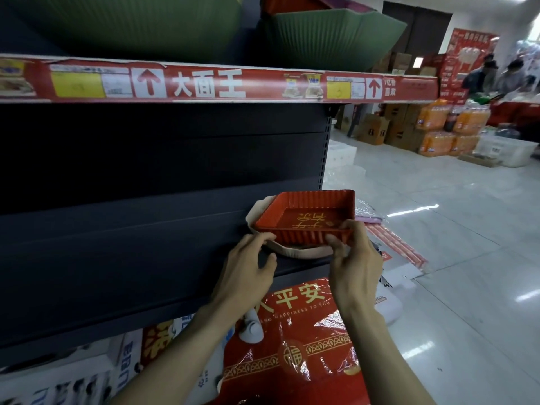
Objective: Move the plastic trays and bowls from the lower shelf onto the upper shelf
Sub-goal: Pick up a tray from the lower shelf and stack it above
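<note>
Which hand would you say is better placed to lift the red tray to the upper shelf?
Right, probably: the right hand pinches the red tray at its near corner, while the left hand sits at the beige tray underneath, its hold unclear.

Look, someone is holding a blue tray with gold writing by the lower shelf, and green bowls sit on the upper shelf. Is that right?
Almost. The tray is red, not blue. The head view shows the right hand holding this red tray with gold writing by the lower shelf, and green bowls sit on the upper shelf.
</note>
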{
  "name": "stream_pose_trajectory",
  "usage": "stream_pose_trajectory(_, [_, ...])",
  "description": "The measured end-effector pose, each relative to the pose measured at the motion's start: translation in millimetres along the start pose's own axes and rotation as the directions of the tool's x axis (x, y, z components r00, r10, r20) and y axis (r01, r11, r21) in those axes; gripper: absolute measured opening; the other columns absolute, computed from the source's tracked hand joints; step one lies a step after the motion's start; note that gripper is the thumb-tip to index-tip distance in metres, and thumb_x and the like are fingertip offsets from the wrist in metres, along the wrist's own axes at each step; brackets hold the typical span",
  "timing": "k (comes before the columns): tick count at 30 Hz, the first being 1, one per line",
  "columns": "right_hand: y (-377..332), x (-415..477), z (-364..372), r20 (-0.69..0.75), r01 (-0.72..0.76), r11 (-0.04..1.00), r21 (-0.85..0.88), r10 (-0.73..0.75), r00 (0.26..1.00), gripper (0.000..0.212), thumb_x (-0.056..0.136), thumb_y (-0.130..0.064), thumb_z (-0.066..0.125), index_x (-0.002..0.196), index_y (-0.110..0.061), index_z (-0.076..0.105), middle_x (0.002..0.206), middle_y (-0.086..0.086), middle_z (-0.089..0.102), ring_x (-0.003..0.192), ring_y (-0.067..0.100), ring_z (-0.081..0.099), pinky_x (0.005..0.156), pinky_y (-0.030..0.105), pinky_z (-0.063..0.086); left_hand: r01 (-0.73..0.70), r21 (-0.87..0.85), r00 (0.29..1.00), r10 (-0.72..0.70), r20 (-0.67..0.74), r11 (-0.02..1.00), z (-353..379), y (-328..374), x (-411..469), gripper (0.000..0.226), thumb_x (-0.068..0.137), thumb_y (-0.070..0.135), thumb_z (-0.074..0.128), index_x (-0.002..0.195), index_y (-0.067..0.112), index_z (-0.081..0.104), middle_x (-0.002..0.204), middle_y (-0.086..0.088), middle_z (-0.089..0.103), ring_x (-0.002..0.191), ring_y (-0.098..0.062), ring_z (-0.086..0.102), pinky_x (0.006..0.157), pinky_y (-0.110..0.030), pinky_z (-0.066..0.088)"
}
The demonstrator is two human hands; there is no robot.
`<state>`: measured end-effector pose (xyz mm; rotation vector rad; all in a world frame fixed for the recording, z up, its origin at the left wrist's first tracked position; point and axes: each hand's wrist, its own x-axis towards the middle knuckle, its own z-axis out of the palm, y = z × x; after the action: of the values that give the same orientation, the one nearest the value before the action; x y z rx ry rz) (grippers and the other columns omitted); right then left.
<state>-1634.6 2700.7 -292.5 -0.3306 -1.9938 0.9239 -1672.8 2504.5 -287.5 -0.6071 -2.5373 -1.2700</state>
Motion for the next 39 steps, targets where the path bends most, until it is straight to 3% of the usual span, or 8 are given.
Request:
stream_pose_trajectory(4, [-9,-2,-9,-0.055,0.009,0.997,0.077,-0.004,0.998,0.017,0.102,-0.019,0.068,0.115,-0.024,0.059,0.101,-0.004,0.071,0.08,0.016,0.064,0.064,0.027,0.044,-0.007,-0.099,0.997,-0.001,-0.081,0.995,-11,0,1,0.048,0.103,0.025,0.065,0.141,0.042,0.042,0.131,0.013,0.061,0.117,-0.006,0.061,0.092,-0.03,0.055])
stream_pose_trajectory(7, [-16,-5,-15,-0.078,0.012,0.99,0.139,-0.001,0.997,0.017,0.101,-0.02,0.07,0.112,-0.024,0.058,0.092,-0.012,0.069,0.078,0.004,0.064,0.066,0.028,0.052,-0.043,-0.148,0.995,0.029,-0.097,0.988,-17,-1,-1,0.059,0.102,0.031,0.067,0.146,0.053,0.034,0.134,0.015,0.059,0.116,-0.007,0.063,0.089,-0.033,0.056])
stream_pose_trajectory(12, [-26,-16,-18,-0.026,0.028,0.978,0.206,-0.023,0.999,0.019,0.101,-0.018,0.071,0.11,-0.027,0.058,0.093,-0.03,0.064,0.08,-0.012,0.063,0.068,0.006,0.047,-0.083,-0.151,0.994,0.071,-0.081,0.985,-24,0,-4,0.055,0.103,0.049,0.061,0.152,0.051,0.036,0.126,0.025,0.056,0.111,-0.005,0.066,0.083,-0.018,0.056])
stream_pose_trajectory(14, [-29,-20,-17,-0.004,0.026,0.978,0.209,-0.026,1.0,0.021,0.1,-0.02,0.072,0.109,-0.031,0.056,0.093,-0.032,0.062,0.08,-0.013,0.062,0.071,0.006,0.046,-0.068,-0.166,0.995,0.055,-0.079,0.984,-25,0,-5,0.049,0.102,0.054,0.058,0.148,0.048,0.042,0.125,0.028,0.054,0.109,-0.009,0.068,0.083,-0.018,0.056])
stream_pose_trajectory(21, [-32,-23,-13,0.039,-0.051,0.955,0.292,0.042,0.998,0.021,0.099,-0.019,0.073,0.107,-0.031,0.058,0.093,-0.03,0.067,0.082,-0.011,0.066,0.074,0.013,0.051,-0.042,-0.207,0.992,0.017,-0.121,0.977,-31,-6,-9,0.018,0.103,0.05,0.059,0.119,0.042,0.058,0.12,0.016,0.07,0.112,-0.009,0.068,0.089,-0.04,0.062])
stream_pose_trajectory(27, [-39,-32,-14,0.055,-0.064,0.949,0.308,0.049,0.997,0.021,0.098,-0.022,0.075,0.108,-0.032,0.059,0.097,-0.028,0.07,0.09,-0.014,0.067,0.078,0.014,0.051,-0.069,-0.272,0.983,0.019,-0.181,0.96,-40,-2,-18,0.016,0.102,0.042,0.064,0.117,0.039,0.062,0.118,0.018,0.071,0.109,-0.006,0.069,0.085,-0.031,0.061])
stream_pose_trajectory(33, [-45,-42,-19,0.084,-0.065,0.949,0.31,0.04,0.996,0.019,0.098,-0.024,0.074,0.108,-0.033,0.06,0.098,-0.025,0.072,0.093,-0.007,0.069,0.082,0.026,0.058,-0.089,-0.299,0.978,0.026,-0.209,0.95,-54,-2,-32,0.017,0.097,0.047,0.066,0.114,0.045,0.065,0.114,0.028,0.071,0.106,-0.003,0.071,0.084,-0.028,0.061])
stream_pose_trajectory(39, [-62,-51,-31,0.11,-0.031,0.949,0.315,-0.004,0.994,0.019,0.097,-0.025,0.075,0.106,-0.034,0.06,0.094,-0.02,0.074,0.089,0.01,0.073,0.078,0.031,0.061,-0.066,-0.305,0.979,0.002,-0.204,0.95,-76,1,-49,0.011,0.097,0.04,0.072,0.107,0.043,0.07,0.109,0.024,0.075,0.105,-0.006,0.073,0.087,-0.03,0.06])
